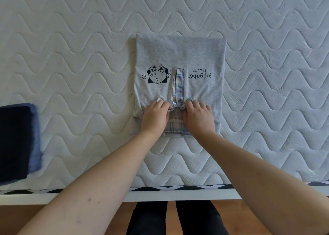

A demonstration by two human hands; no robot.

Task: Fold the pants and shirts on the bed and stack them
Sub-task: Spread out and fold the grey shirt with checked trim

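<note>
A white quilted mattress (74, 60) stitched in wavy lines filled most of the view; its near edge carried a black-and-white patterned trim (178, 188) above a white bed frame (160, 197), and below that lay a brown wooden floor (170, 215) with the person's dark-trousered legs (151, 218) standing on it. A folded light-grey polo shirt (179, 53) lay near the middle of the mattress, its long axis running away from the person, its collar end toward the near edge and its plaid-lined button placket (178, 85) running along that axis; it bore, upside down to the viewer, a black cartoon print (157, 74) and black lettering (200, 75) reading roughly "efgabc". The left hand (154, 117) and the right hand (198, 118) each pinched a side of the plaid collar (175, 127), fingers curled; at the left edge sat a folded stack of dark navy and blue garments (16, 142), well apart from the shirt.
</note>
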